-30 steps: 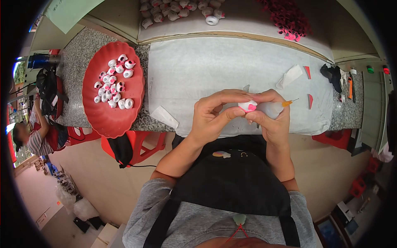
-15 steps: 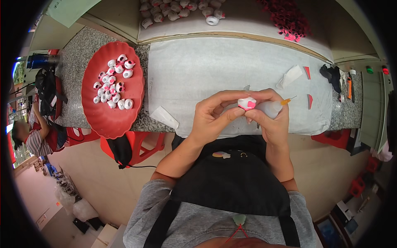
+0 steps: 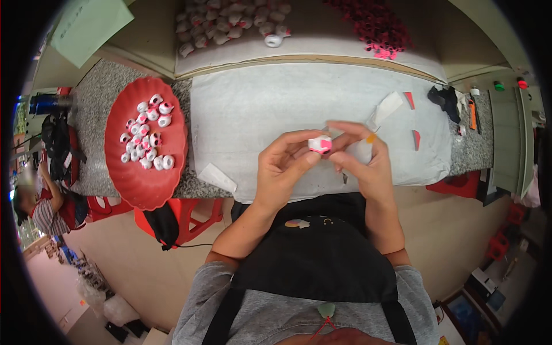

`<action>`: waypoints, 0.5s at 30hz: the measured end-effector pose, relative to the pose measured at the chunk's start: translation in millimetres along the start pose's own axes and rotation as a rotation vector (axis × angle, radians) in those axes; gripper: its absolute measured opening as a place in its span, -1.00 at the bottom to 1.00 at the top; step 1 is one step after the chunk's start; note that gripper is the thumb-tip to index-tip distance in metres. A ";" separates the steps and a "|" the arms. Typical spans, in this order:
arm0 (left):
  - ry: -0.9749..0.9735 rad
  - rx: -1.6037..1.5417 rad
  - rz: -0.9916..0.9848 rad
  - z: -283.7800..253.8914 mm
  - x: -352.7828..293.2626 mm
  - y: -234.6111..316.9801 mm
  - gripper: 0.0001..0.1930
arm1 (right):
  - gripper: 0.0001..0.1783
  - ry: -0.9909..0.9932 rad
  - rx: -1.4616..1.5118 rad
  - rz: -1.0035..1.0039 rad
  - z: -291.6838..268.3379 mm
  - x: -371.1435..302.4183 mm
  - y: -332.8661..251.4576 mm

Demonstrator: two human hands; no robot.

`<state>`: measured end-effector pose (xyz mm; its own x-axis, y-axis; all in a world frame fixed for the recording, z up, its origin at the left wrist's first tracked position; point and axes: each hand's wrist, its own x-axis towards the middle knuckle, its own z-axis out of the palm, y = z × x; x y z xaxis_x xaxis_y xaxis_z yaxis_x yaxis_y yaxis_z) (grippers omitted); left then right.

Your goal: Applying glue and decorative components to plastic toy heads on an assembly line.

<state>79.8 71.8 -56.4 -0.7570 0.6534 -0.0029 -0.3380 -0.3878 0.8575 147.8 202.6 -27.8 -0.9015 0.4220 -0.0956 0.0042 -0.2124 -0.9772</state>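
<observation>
My left hand [image 3: 277,172] pinches a small white piece with pink patches [image 3: 319,145] between thumb and fingers, above the white cloth [image 3: 259,98]. It looks like a tiny animal head. Close beside it, my right hand [image 3: 376,172] is curled around a translucent squeeze bottle [image 3: 361,152] with an orange tip [image 3: 371,138]. Its thumb and index finger are parted near the piece; motion blurs the fingertips. A red scalloped tray [image 3: 123,172] to the left bears several similar white-and-pink pieces [image 3: 150,114].
A shelf at the back holds heaped white pieces [image 3: 230,23] and dark pink parts [image 3: 379,31]. White paper strips [image 3: 216,177] and two red slips [image 3: 417,140] lie on the cloth. Black fabric [image 3: 444,102] and an orange tool [image 3: 472,115] lie right. A person [image 3: 46,210] sits far left.
My right fingers have drawn slightly away from the piece and spread, with the bottle still in that hand. My left hand keeps its hold. The whole view has shifted a little.
</observation>
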 end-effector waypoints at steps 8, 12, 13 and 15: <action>0.052 -0.204 -0.103 -8.5 4.4 -2.2 -0.71 | -0.81 0.338 -1.322 -0.273 -73.9 23.4 -1.4; 0.063 -0.167 -0.072 -5.3 2.7 -0.4 -0.71 | -0.85 0.212 -0.792 -0.318 -37.0 5.0 -7.3; 0.064 -0.160 -0.070 -3.7 2.4 -0.5 -0.71 | -0.84 0.159 -0.545 -0.370 -24.5 0.3 -7.4; 0.111 -0.147 -0.053 -3.3 2.6 -1.4 -0.70 | -0.83 0.112 -0.565 -0.477 2.1 -0.4 -2.0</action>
<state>76.5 71.9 -59.4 -0.7903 0.6029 -0.1091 -0.4504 -0.4510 0.7705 147.2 201.0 -25.4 -0.8118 0.4489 0.3734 -0.1268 0.4887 -0.8632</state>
